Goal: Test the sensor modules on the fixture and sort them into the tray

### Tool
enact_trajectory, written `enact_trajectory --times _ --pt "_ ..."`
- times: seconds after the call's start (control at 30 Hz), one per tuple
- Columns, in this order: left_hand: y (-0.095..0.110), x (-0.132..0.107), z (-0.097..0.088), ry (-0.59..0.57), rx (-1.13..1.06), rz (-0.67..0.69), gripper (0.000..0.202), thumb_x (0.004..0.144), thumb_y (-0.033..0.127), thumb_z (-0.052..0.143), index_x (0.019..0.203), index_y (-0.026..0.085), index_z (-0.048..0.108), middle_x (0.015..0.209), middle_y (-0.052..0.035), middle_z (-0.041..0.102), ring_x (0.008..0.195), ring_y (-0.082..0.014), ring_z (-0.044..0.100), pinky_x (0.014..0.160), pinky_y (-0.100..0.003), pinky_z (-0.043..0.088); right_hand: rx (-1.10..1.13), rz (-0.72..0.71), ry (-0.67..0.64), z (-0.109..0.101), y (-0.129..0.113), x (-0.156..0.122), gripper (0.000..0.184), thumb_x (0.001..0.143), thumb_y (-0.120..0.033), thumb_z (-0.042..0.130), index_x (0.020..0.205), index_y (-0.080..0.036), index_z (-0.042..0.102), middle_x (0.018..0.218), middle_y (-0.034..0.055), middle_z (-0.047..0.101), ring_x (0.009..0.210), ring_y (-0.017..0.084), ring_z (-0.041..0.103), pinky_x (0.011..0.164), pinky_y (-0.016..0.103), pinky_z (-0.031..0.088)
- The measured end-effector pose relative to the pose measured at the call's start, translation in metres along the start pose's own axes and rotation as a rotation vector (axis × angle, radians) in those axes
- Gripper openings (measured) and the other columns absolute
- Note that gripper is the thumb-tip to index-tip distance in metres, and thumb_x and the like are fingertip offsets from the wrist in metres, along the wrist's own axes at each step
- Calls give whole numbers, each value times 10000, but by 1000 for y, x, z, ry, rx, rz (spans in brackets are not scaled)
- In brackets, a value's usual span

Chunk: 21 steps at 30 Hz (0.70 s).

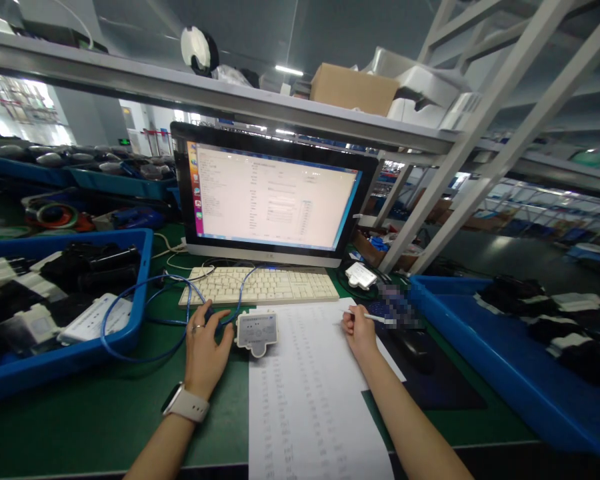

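My left hand [207, 347] is over the green table with its fingers apart, beside the looped blue cable [167, 357]. Part of the cable passes behind its fingers, so whether they touch it is hard to see. Just right of it lies a small white-and-grey module [257, 331] with a printed label, on the top left of a printed paper sheet [320, 393]. In my right hand [360, 333] is a slim white pen [375, 317], with the fingers closed round it. This hand rests on the sheet's upper right part.
Behind the sheet stand a white keyboard [265, 285] and a lit monitor [275, 193]. A blue bin [147, 280] of white and black parts is at left; another blue bin [480, 353] is at right. A dark mouse [413, 347] and a white module [361, 275] lie nearby.
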<state>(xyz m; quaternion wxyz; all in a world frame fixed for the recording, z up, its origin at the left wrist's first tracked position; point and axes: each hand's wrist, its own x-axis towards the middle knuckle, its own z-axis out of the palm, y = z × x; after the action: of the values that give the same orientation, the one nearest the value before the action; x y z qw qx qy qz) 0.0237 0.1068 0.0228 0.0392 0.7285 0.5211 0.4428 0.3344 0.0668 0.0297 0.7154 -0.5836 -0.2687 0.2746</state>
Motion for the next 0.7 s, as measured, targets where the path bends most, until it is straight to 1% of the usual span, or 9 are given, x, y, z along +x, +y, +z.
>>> enact_trajectory --times 0.13,0.3,0.5,0.7 --pt "-2 -1 1 15 -29 -18 239 821 304 469 977 192 612 1268 -126 451 1220 -311 392 1010 -518 342 174 62 14 -5 -3 6 322 564 -376 573 596 -231 287 421 -94 361 342 36 245 303 150 171" --pt "-1 -4 2 22 -66 -38 236 830 298 458 974 202 618 1275 -115 453 1229 -299 391 1008 -518 353 314 135 -13 -4 -2 7 339 539 -313 630 601 -222 310 425 -98 367 325 18 246 272 126 167" --pt "1 -5 3 9 -97 -87 221 814 242 473 968 206 628 1276 -110 459 1233 -287 388 1013 -519 351 390 191 -70 -6 1 9 346 566 -279 651 616 -227 313 420 -106 352 303 23 245 249 125 180" --pt "4 -5 1 -11 -134 -132 218 808 212 474 961 211 630 1284 -109 454 1252 -292 367 1023 -534 335 417 228 -69 -9 8 14 349 574 -260 662 618 -230 317 429 -102 348 301 32 259 238 134 174"
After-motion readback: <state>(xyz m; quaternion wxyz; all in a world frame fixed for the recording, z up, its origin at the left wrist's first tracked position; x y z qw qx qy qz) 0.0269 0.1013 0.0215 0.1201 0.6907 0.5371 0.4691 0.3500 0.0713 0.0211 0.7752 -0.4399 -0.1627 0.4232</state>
